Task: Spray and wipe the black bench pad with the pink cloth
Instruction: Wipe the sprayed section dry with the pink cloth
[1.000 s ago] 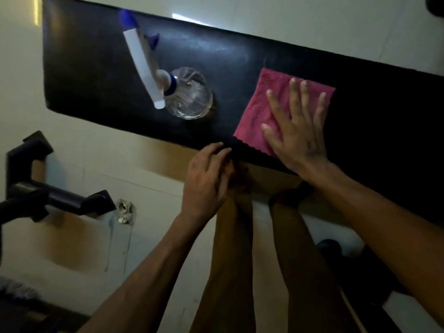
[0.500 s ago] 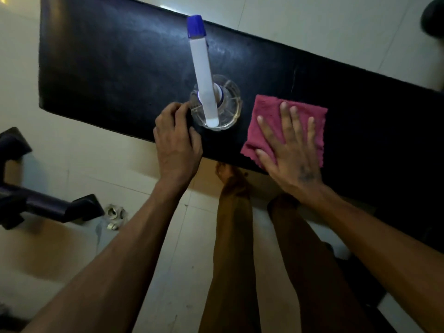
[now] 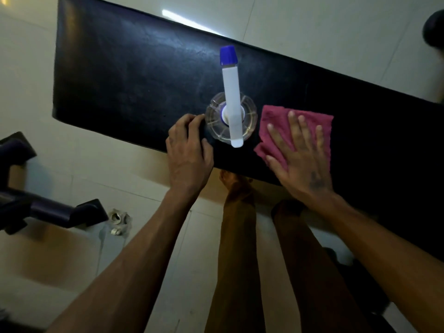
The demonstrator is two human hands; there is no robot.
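Note:
The black bench pad (image 3: 125, 75) runs across the top of the head view, from upper left to lower right. A clear spray bottle (image 3: 213, 121) with a white sprayer and blue nozzle stands upright on it near the front edge. My left hand (image 3: 189, 152) rests on that edge with its fingers curled, fingertips touching the bottle's left side but not around it. Just right of the bottle lies the pink cloth (image 3: 276, 121). My right hand (image 3: 300, 155) presses flat on the cloth with fingers spread.
My two legs (image 3: 237, 236) stand below the pad's front edge on a pale tiled floor (image 3: 72, 174). A dark padded machine arm (image 3: 52, 212) juts in from the left. A small floor drain (image 3: 119, 219) sits beside it. A dark round object (image 3: 433, 30) is at the top right corner.
My left hand left the pad's front edge and moved up to the spray bottle's left side. My right hand slid the pink cloth leftward until it sat close beside the bottle.

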